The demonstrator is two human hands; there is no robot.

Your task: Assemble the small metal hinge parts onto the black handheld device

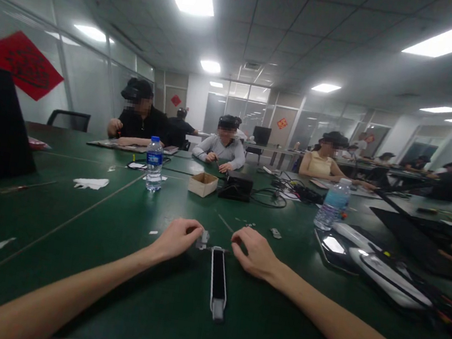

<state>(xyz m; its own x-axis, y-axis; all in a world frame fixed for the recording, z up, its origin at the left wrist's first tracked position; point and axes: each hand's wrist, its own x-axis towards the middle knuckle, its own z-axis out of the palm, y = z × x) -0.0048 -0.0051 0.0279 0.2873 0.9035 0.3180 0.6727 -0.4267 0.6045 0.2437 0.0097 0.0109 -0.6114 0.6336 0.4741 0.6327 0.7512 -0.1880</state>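
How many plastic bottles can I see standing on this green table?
2. One bottle with a blue cap stands left of the small box; the other, paler bottle stands beyond and right of the right hand. More could be hidden farther back.

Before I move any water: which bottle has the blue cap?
The bottle left of the small open box has the blue cap; the other bottle has a pale cap.

Green table (138, 314), slim object (218, 275), bottles (154, 166), box (202, 189)
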